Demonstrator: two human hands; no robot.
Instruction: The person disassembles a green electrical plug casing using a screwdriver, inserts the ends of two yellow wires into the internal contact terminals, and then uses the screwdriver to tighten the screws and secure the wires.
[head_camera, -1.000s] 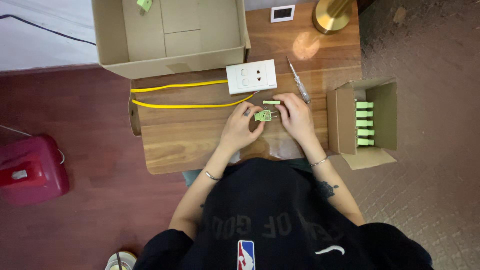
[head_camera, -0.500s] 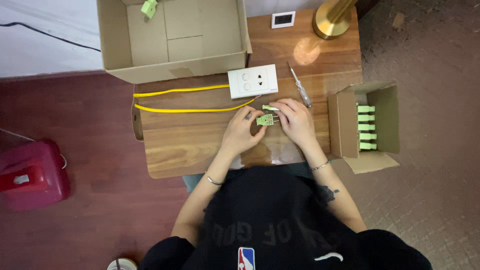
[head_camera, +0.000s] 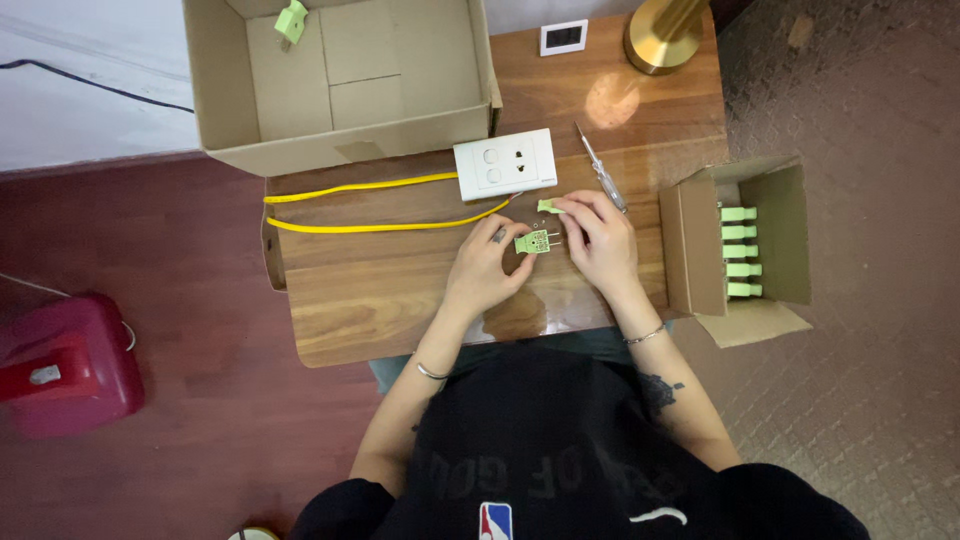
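Observation:
My left hand (head_camera: 487, 268) pinches a small green plug half with metal prongs (head_camera: 533, 243) just above the wooden table (head_camera: 400, 290). My right hand (head_camera: 600, 240) rests beside it, its fingertips on a second small green piece (head_camera: 548, 206) lying on the wood. A white socket plate (head_camera: 505, 164) with a yellow cable (head_camera: 370, 205) lies just beyond both hands. A screwdriver (head_camera: 598, 166) lies by my right hand's far side.
A large open cardboard box (head_camera: 340, 80) with one green plug (head_camera: 291, 20) stands at the back. A small box (head_camera: 745, 250) holding several green plugs sits off the table's right edge. A brass lamp base (head_camera: 668, 35), a small white frame (head_camera: 564, 37) and a red object (head_camera: 60, 365) on the floor.
My right hand has moved up off the pronged plug half to the second green piece on the table. My left hand keeps holding the pronged part.

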